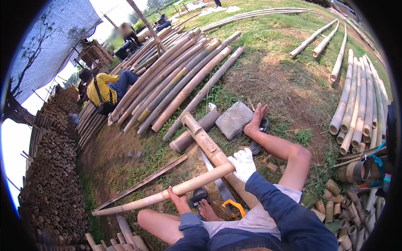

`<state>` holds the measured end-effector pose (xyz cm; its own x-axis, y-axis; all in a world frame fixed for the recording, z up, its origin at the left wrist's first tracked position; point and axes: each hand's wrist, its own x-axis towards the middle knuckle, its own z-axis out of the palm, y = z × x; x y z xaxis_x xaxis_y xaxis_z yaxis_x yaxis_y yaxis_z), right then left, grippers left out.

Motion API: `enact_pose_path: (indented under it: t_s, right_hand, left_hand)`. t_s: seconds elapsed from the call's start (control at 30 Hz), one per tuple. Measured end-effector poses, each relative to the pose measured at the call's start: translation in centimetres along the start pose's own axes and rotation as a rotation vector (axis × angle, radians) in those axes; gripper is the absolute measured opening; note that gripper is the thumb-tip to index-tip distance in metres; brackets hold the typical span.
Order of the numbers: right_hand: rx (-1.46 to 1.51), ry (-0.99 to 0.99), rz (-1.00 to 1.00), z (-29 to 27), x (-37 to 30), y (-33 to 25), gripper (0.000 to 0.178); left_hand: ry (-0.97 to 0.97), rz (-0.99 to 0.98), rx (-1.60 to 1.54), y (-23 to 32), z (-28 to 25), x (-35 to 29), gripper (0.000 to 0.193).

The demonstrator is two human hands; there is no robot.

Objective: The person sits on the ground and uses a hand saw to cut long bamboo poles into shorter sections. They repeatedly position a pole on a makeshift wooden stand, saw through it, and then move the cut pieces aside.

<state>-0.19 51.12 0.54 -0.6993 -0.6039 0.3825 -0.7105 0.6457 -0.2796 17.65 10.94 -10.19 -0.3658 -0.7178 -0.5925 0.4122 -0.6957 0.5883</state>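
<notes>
A pale bamboo pole (199, 182) lies slantwise in front of me, its right end over a thicker notched bamboo piece (211, 151). My bare left hand (179, 201) is wrapped around the pole's middle from below. At the right end, my right hand (243, 164), in a white glove, is closed against the pole; its fingertips are partly hidden. The notched piece runs from between my legs up onto a short dark bamboo log (190, 136). A hand saw with a yellow-and-black handle (233, 209) lies by my feet, its grey blade (225, 190) passing under the pole.
A grey stone block (234, 120) sits by my right foot. A split bamboo strip (142, 182) lies at left. Long poles (184, 79) are piled ahead, where a person in yellow (102, 90) sits. More poles (356, 104) and short offcuts (351, 213) lie right; a cut-bamboo stack (50, 180) stands left.
</notes>
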Motion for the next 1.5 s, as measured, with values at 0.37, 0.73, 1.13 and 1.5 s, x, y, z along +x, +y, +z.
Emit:
enact_pose_path:
  t_s: [0.37,0.73,1.13,1.5]
  right_hand:
    - [0.061,0.099,0.120,-4.7,1.9,2.7,0.076]
    - [0.391,-0.248,0.348,3.7,-5.5,-4.7,0.071]
    - [0.762,-0.472,0.509,1.4,-5.9,-8.4,0.094]
    - [1.117,-0.380,0.512,5.2,-5.8,-9.7,0.102]
  left_hand:
    - [-0.525,0.367,0.115,4.4,11.6,-14.4,0.047]
    - [-0.589,0.775,0.367,6.9,18.3,-22.8,0.040]
    - [-0.956,0.737,0.623,1.1,30.4,-27.7,0.051]
    - [-1.175,0.643,0.933,-10.6,37.0,-23.5,0.061]
